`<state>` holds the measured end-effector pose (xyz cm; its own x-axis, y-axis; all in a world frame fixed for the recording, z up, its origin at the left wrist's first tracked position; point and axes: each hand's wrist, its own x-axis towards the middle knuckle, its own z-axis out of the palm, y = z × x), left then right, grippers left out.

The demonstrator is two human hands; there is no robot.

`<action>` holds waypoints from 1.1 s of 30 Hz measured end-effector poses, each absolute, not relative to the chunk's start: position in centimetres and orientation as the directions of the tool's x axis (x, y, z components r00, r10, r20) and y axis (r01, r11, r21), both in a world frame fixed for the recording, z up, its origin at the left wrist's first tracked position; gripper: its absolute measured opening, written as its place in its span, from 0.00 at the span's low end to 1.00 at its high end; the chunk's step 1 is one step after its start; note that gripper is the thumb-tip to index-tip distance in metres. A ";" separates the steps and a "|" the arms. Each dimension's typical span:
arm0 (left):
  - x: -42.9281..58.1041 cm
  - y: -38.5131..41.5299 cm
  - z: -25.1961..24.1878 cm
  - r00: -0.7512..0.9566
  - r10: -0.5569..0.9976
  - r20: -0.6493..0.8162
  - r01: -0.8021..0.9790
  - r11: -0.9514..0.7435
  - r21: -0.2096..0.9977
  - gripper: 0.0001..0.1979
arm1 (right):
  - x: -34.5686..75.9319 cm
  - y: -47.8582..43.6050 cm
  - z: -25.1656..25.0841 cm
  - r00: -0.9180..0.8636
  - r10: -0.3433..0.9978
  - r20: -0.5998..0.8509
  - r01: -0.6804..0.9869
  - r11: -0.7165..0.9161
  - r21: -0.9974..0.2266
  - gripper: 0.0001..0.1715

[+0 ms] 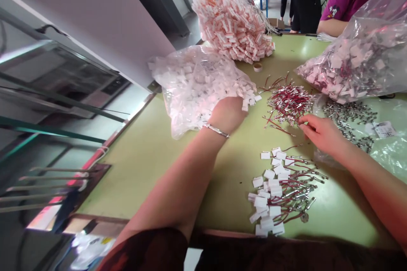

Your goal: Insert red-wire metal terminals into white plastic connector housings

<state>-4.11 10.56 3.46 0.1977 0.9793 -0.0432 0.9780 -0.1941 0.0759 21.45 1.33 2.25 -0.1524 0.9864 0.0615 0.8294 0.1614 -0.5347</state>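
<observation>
My left hand (pixel 229 112) reaches to the mouth of a clear bag of white plastic pieces (pixel 203 78); its fingers are hidden behind the hand and the loose white pieces (pixel 249 99). Over at the pile of short red wires with metal ends (pixel 291 101), my right hand (pixel 321 131) touches the near right edge, thumb and forefinger close together. Whatever lies between those fingertips is too small to make out. Nearer to me lie rows of white housings (pixel 270 190) joined to dark red wires (pixel 295 194) with metal tips.
A big heap of white and orange parts (pixel 232 25) stands at the back. On the right are a full clear bag (pixel 359 59), loose metal terminals (pixel 349 114) on plastic and a label (pixel 384 129). A tape roll (pixel 257 67) lies behind the wires. People are beyond the table (pixel 133 165).
</observation>
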 end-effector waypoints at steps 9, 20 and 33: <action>-2.8 9.5 4.7 0.231 0.972 0.044 0.819 -0.218 0.531 0.07 | 21.7 1.2 1.7 -0.091 0.986 0.141 0.707 0.164 -0.688 0.10; 1.5 6.4 2.1 0.500 0.759 -0.416 -0.092 0.525 0.846 0.06 | 20.9 0.3 1.6 -0.159 0.969 0.191 0.680 0.248 -0.690 0.14; 0.9 6.4 2.1 0.546 0.781 -0.304 0.164 0.256 0.953 0.04 | 20.3 0.3 3.1 -0.163 0.985 0.049 0.731 0.154 -0.665 0.14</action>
<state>0.93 6.43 2.10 0.5462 0.7807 -0.3036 0.1643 0.2556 0.9527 20.34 0.30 3.09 -0.1627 0.9855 0.0490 0.7312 0.1537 -0.6646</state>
